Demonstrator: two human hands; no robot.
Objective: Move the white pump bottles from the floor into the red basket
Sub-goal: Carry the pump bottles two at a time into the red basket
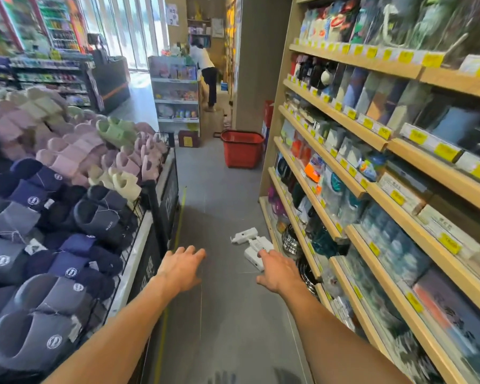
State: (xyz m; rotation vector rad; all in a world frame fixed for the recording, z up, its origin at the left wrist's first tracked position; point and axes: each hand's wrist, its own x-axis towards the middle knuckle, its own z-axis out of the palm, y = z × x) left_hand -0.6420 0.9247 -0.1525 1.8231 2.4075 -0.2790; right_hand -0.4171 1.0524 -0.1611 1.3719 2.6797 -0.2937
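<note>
White bottles [245, 235] lying close together on the floor [219, 195], just beside the shelves [268, 162]. Red basket [243, 151] standing farther down the aisle, well apart from them. Left hand [182, 268] and right hand [277, 273] stretched forward, fingers straight and spread, holding nothing. Right fingertips over the nearest bottle; touch not clear.

The pump bottles [257, 245] lie on the floor [219, 189] at the foot of the shelving [330, 112] on the right; the basket [242, 151] stands farther along, beside the shelving's end; the slipper rack [168, 195] lines the left
</note>
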